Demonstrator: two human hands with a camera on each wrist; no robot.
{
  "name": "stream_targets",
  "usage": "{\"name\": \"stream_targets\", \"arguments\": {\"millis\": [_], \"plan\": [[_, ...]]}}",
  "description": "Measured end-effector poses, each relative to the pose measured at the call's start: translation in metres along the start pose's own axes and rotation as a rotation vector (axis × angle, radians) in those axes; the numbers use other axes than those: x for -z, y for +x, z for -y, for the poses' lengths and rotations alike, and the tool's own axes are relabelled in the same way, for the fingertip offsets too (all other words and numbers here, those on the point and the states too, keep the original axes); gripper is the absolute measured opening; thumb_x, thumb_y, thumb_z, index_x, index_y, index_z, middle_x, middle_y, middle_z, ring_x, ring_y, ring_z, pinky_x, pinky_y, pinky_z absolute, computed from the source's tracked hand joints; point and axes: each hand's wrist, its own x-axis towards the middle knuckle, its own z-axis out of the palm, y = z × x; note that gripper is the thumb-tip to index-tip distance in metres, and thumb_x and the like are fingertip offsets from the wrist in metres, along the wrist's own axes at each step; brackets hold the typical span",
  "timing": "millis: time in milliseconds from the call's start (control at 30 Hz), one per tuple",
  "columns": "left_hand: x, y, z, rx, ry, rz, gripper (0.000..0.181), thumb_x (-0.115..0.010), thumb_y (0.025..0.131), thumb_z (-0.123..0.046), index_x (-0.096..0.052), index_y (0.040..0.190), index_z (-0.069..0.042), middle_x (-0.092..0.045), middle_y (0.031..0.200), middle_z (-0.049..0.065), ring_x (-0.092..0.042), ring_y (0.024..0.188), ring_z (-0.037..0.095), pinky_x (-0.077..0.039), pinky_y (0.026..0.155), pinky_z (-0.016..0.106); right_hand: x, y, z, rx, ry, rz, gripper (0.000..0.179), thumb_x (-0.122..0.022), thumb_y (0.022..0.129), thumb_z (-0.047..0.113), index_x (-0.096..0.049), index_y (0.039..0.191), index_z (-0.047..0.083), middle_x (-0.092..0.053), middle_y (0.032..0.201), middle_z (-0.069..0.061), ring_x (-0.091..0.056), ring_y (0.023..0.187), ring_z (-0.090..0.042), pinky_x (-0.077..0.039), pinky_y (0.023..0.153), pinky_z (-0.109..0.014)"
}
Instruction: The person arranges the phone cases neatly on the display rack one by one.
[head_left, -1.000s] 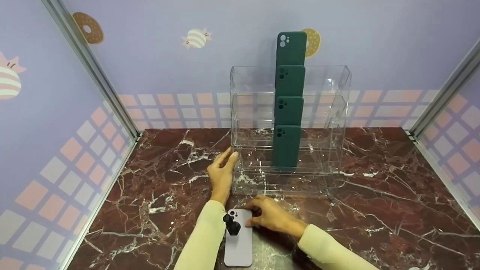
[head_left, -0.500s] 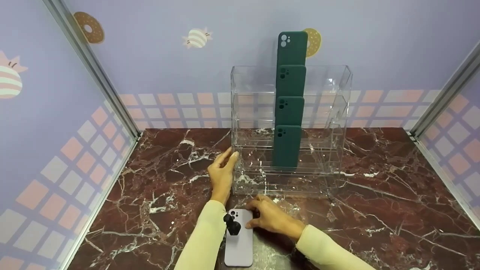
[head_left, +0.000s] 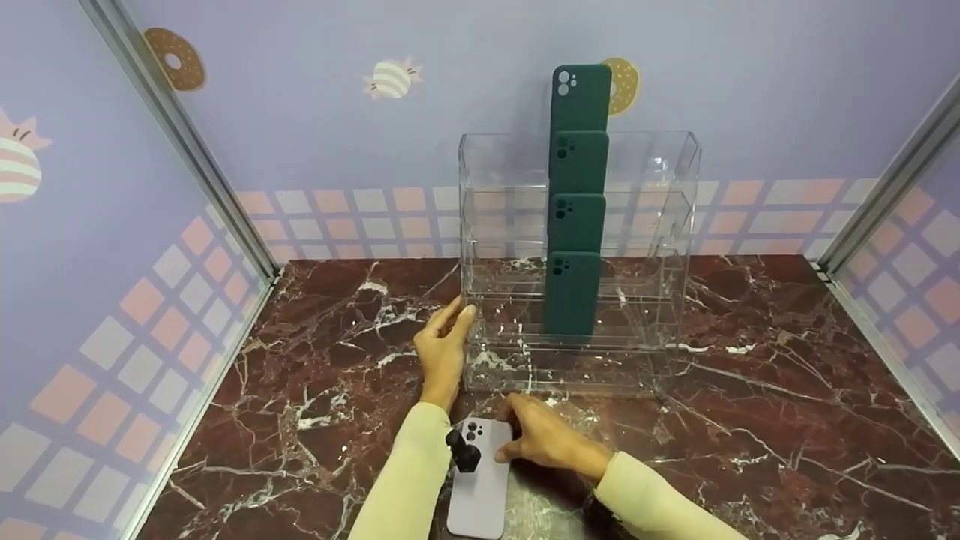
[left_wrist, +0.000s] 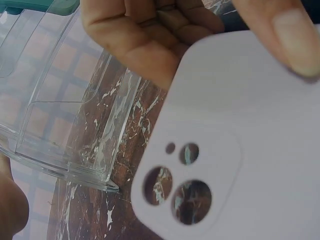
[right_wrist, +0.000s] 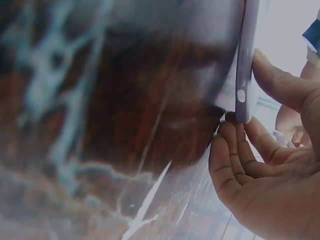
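Note:
My right hand (head_left: 551, 435) pinches the upper right edge of a lilac phone case (head_left: 484, 491). In the left wrist view, its thumb lies on the case's back and curled fingers stand by the far edge. The right wrist view shows the case's side edge (right_wrist: 244, 90) between thumb and fingers. A black camera mount on my left sleeve covers part of the case. My left hand (head_left: 442, 352) rests with fairly straight fingers against the left side of a clear tiered acrylic rack (head_left: 502, 296). Its grip there is partly hidden.
Several dark green phone cases (head_left: 571, 296) stand upright in one column, one behind another on the rack's tiers. The rack stands on a dark red marbled table (head_left: 337, 375), before a lilac patterned wall (head_left: 322, 112). Side panels bound the table left and right.
The lilac case has turned slightly, its top end shifting right with my right hand. My left hand stays at the rack's side.

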Motion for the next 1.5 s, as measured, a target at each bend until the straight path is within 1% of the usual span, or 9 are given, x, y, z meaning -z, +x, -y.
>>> {"name": "stream_targets", "arguments": {"millis": [167,267,467,600,767,1000,1233,1367,1500], "plan": [[-0.001,-0.006,-0.014,-0.007,0.018,-0.003,0.031,-0.077,0.096,-0.001,-0.075,0.125,0.007,-0.074,0.115,0.021,-0.063,0.084,0.007,-0.049,0.071,0.019,0.007,-0.003,-0.004,-0.047,0.084,0.004,0.048,-0.097,0.074,0.015,-0.065,0.108,0.003,-0.065,0.093,-0.001,-0.061,0.083,-0.017,-0.056,0.077,-0.034],[-0.001,-0.009,-0.022,-0.022,0.009,0.000,0.031,-0.077,0.095,0.001,-0.074,0.125,0.009,-0.074,0.113,0.021,-0.064,0.084,0.007,-0.050,0.073,0.019,0.011,-0.005,-0.007,-0.043,0.125,-0.014,0.046,-0.096,0.076,0.013,-0.066,0.109,0.002,-0.067,0.091,-0.001,-0.063,0.082,-0.017,-0.056,0.076,-0.033],[-0.002,-0.001,-0.005,-0.017,-0.001,-0.011,0.031,-0.078,0.095,0.000,-0.074,0.125,0.008,-0.073,0.115,0.025,-0.064,0.085,0.007,-0.050,0.074,0.018,0.022,-0.012,-0.015,-0.003,0.216,-0.046,0.037,-0.091,0.081,0.007,-0.070,0.111,0.001,-0.070,0.097,-0.003,-0.067,0.087,-0.019,-0.058,0.081,-0.032],[-0.001,0.002,0.002,-0.020,-0.004,-0.013,0.031,-0.080,0.094,-0.003,-0.077,0.125,0.003,-0.075,0.110,0.014,-0.066,0.087,0.009,-0.052,0.076,0.020,0.032,-0.017,-0.017,0.035,0.272,-0.075,0.034,-0.088,0.084,0.003,-0.071,0.113,0.000,-0.072,0.104,-0.007,-0.070,0.093,-0.025,-0.060,0.085,-0.035],[0.001,0.002,0.002,-0.022,-0.002,0.004,0.032,-0.082,0.094,-0.008,-0.078,0.125,0.000,-0.076,0.111,0.011,-0.068,0.089,0.012,-0.053,0.077,0.021,0.043,-0.020,-0.017,0.065,0.329,-0.101,0.031,-0.086,0.086,0.000,-0.071,0.114,-0.001,-0.074,0.106,-0.012,-0.074,0.094,-0.028,-0.062,0.083,-0.034],[0.002,0.002,0.003,-0.017,-0.001,0.013,0.031,-0.081,0.095,-0.007,-0.078,0.125,0.000,-0.076,0.112,0.011,-0.069,0.091,0.014,-0.054,0.077,0.022,0.059,-0.024,-0.015,0.087,0.351,-0.135,0.025,-0.083,0.088,-0.001,-0.076,0.112,0.000,-0.076,0.103,-0.011,-0.074,0.091,-0.025,-0.062,0.082,-0.031],[0.002,0.002,0.002,-0.029,0.006,0.009,0.030,-0.081,0.094,-0.007,-0.078,0.124,0.001,-0.076,0.107,0.008,-0.068,0.088,0.013,-0.052,0.075,0.021,0.073,-0.029,-0.011,0.056,0.415,-0.167,0.022,-0.079,0.090,-0.004,-0.076,0.112,0.000,-0.076,0.107,-0.015,-0.075,0.095,-0.030,-0.063,0.082,-0.036],[0.002,0.002,0.002,-0.024,-0.002,0.014,0.031,-0.081,0.095,-0.007,-0.078,0.125,0.000,-0.076,0.107,0.009,-0.069,0.089,0.013,-0.053,0.076,0.021,0.084,-0.031,-0.011,0.098,0.393,-0.222,0.022,-0.078,0.091,-0.006,-0.076,0.112,-0.002,-0.076,0.108,-0.017,-0.076,0.091,-0.030,-0.064,0.077,-0.041],[0.001,0.002,0.002,-0.027,-0.005,0.014,0.031,-0.081,0.095,-0.008,-0.078,0.125,0.000,-0.076,0.106,0.009,-0.068,0.088,0.012,-0.053,0.075,0.021,0.097,-0.031,-0.011,0.120,0.365,-0.298,0.024,-0.079,0.089,-0.006,-0.075,0.113,-0.002,-0.077,0.106,-0.017,-0.075,0.087,-0.029,-0.064,0.074,-0.039]]}}
